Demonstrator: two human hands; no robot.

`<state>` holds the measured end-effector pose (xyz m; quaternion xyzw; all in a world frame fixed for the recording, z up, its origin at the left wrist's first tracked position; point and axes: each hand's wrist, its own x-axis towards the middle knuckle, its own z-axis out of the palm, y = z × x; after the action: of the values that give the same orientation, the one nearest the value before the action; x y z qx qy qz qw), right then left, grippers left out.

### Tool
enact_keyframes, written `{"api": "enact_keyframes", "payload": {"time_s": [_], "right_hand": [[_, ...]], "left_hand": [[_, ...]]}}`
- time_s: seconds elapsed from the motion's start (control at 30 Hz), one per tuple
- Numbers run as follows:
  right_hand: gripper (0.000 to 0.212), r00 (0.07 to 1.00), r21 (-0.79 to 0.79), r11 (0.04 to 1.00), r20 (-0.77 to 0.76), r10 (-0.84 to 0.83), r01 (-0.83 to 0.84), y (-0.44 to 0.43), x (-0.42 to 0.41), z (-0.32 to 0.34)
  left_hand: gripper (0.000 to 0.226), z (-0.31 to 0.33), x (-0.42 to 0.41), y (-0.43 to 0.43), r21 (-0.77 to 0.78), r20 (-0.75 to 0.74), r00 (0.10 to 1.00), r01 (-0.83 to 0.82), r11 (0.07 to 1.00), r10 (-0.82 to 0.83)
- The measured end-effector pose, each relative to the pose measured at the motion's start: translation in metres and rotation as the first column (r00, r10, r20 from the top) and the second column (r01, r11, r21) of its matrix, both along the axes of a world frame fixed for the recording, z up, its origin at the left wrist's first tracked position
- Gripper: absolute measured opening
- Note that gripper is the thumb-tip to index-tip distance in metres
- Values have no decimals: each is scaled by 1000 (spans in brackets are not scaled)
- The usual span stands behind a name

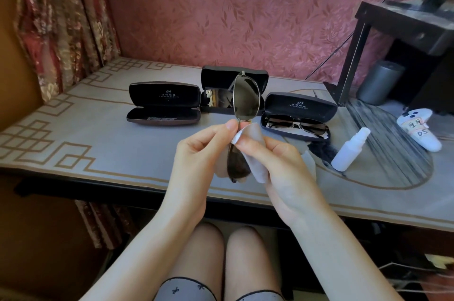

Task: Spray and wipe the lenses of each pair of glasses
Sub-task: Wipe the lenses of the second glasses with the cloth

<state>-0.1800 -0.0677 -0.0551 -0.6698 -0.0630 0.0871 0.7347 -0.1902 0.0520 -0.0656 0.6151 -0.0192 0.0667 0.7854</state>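
Note:
A pair of dark-lensed, metal-framed glasses (246,99) is held upright above the table's front edge, one lens above the other. My left hand (196,160) pinches the frame at its bridge, and the lower lens sits between both hands. My right hand (275,160) holds a white wiping cloth (255,165) pressed against the lower lens. Three open black cases stand behind: an empty one at left (163,104), a middle one (221,94) with dark glasses inside, and a right one (298,116) holding another dark pair (297,123). A white spray bottle (350,149) lies on its side at right.
A white game controller (417,132) with handwritten labels lies at the far right. A grey cylinder (379,82) stands under a dark side table (393,20). The patterned table mat (73,133) reaches the front edge. A curtain (61,18) hangs at left. My knees show below.

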Motion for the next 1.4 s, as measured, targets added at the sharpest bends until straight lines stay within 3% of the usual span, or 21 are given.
{"api": "enact_keyframes", "payload": {"time_s": [0.27,0.67,0.93,1.2,1.4], "right_hand": [[22,995,57,995,-63,-74,78,-4,0,2],[58,997,86,995,45,-62,58,-10,-4,1],[56,999,59,998,18,-36,35,-13,-11,-13],[21,999,32,999,29,-27,26,-20,-5,-20],[44,972,-173,982,233,-35,77,-17,9,-1]], "left_hand": [[23,-1,1,-1,11,53,999,-2,1000,2],[21,2,3,-5,39,73,992,-110,993,107],[23,5,8,-4,-35,30,988,-148,988,149],[22,7,4,-3,-27,23,991,-132,991,132],[21,10,2,-2,102,49,993,-112,988,107]]}}
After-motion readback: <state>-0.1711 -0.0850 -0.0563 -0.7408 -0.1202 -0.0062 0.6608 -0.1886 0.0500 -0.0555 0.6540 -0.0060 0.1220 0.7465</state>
